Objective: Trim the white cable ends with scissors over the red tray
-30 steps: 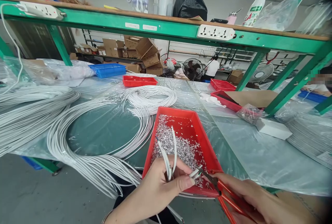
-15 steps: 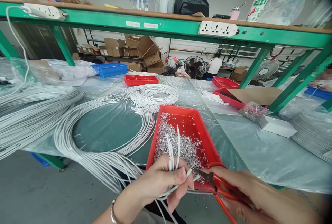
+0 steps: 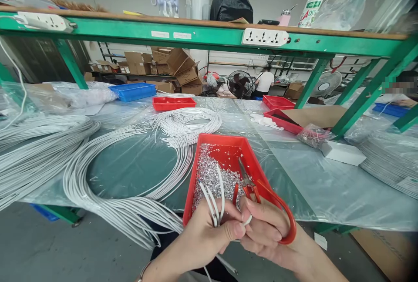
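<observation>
White cables [image 3: 222,188] — slim, gently curved — rise from the left fingers [image 3: 235,229].

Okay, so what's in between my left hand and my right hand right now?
In the head view, a short stretch of white cable shows between your left hand and right hand, which nearly meet there.

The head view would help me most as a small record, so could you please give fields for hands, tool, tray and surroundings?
left hand: grips white cables, several ends pointing up
right hand: holds the tool, fingertips at a bent cable end
tool: red-handled scissors, blades pointing away
red tray: beyond the hands, holding silvery scraps
surroundings: coiled cables left of the tray; blue tray farther back
</observation>
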`<action>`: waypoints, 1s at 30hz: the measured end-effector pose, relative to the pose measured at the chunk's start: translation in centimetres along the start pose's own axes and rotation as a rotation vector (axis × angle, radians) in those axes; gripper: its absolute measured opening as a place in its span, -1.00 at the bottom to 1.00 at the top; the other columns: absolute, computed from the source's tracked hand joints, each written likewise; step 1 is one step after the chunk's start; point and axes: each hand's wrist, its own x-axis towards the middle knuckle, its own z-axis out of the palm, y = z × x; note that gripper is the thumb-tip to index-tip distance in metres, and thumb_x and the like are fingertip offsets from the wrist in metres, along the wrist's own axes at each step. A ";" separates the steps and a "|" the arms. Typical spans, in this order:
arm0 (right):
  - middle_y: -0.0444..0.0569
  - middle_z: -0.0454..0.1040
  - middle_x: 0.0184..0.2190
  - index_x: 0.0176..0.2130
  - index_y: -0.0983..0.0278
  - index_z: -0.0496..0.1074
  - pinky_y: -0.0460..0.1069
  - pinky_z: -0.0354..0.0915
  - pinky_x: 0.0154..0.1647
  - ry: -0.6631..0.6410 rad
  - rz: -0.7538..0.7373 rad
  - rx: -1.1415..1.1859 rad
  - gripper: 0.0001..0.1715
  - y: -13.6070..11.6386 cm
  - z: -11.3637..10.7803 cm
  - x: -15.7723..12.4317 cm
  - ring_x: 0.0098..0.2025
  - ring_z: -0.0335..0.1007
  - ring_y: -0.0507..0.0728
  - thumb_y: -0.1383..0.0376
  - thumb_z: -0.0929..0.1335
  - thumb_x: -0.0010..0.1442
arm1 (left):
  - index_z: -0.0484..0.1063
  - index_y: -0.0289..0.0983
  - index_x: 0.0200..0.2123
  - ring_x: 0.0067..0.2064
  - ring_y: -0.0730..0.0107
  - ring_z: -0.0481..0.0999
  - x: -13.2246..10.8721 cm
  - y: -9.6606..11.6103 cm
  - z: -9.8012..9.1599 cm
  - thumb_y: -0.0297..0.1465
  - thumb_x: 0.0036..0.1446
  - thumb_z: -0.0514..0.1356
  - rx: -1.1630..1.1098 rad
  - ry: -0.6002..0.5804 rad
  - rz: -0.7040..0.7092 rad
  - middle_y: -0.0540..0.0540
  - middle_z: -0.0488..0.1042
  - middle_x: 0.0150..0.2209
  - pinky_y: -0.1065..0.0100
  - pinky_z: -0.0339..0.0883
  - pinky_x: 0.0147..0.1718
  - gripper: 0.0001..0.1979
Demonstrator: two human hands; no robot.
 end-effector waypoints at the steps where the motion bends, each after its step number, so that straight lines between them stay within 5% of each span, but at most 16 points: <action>1: -0.22 -0.16 -0.80 -0.51 0.40 0.11 -0.17 -0.08 -0.55 0.022 -0.020 -0.014 -0.56 0.0 -0.1 -0.1 -0.69 -0.19 -0.13 0.14 0.21 0.26 | 0.24 -0.41 -0.36 -0.60 0.70 0.09 0.1 -0.1 0.0 -0.18 0.08 0.14 0.003 0.015 0.007 -0.05 0.20 -0.50 0.53 -0.04 -0.66 -0.65; 6: -0.20 0.00 -0.74 -0.44 0.42 0.23 -0.11 -0.20 -0.56 0.265 -0.147 -0.225 -0.69 -0.4 -0.5 -0.6 -0.63 -0.12 -0.12 0.23 0.32 0.17 | 0.18 -0.40 -0.46 -0.56 0.68 0.04 0.7 0.2 0.2 -0.28 0.09 0.16 0.050 0.077 0.050 0.03 0.08 -0.59 0.52 -0.08 -0.59 -0.70; 12: -0.23 -0.20 -0.78 -0.55 0.41 -0.10 -0.13 -0.17 -0.58 0.141 -0.015 0.012 -0.45 -0.3 -0.1 -0.4 -0.72 -0.26 -0.16 0.17 0.26 0.21 | 0.19 -0.40 -0.44 -0.46 0.60 0.10 0.9 -0.1 0.6 -0.28 0.08 0.17 0.061 0.132 0.091 -0.02 0.13 -0.50 0.46 -0.02 -0.48 -0.70; 17: -0.19 -0.03 -0.71 -0.42 0.42 0.27 -0.11 -0.18 -0.55 0.276 -0.193 -0.301 -0.68 0.0 -0.9 -0.8 -0.61 -0.13 -0.11 0.19 0.33 0.15 | 0.20 -0.41 -0.47 -0.50 0.63 0.07 0.8 -0.1 0.5 -0.27 0.09 0.16 0.086 0.152 0.074 0.02 0.10 -0.56 0.45 -0.04 -0.48 -0.69; 20: -0.17 0.00 -0.67 -0.45 0.43 0.29 -0.12 -0.23 -0.61 0.345 -0.301 -0.494 -0.76 -0.1 -1.0 -1.0 -0.61 -0.14 -0.13 0.29 0.36 0.10 | 0.19 -0.40 -0.47 -0.52 0.62 0.06 0.9 -0.3 0.6 -0.23 0.09 0.15 0.162 0.191 0.058 0.01 0.11 -0.57 0.46 -0.07 -0.54 -0.67; 26: -0.23 -0.17 -0.75 -0.55 0.41 0.01 -0.13 -0.18 -0.60 0.198 -0.120 0.046 -0.55 -0.2 0.2 -0.6 -0.72 -0.27 -0.16 0.24 0.29 0.19 | 0.19 -0.39 -0.51 -0.49 0.60 0.14 1.3 -0.5 1.2 -0.30 0.08 0.16 0.180 0.279 0.126 -0.01 0.16 -0.57 0.45 0.05 -0.46 -0.71; 30: -0.19 -0.13 -0.75 -0.57 0.41 0.01 -0.11 -0.13 -0.55 0.215 -0.169 -0.032 -0.52 0.3 -0.1 -0.5 -0.67 -0.19 -0.12 0.22 0.27 0.21 | 0.16 -0.39 -0.54 -0.53 0.62 0.09 1.7 -0.3 1.1 -0.30 0.04 0.19 0.135 0.284 0.140 0.01 0.13 -0.60 0.47 -0.02 -0.52 -0.68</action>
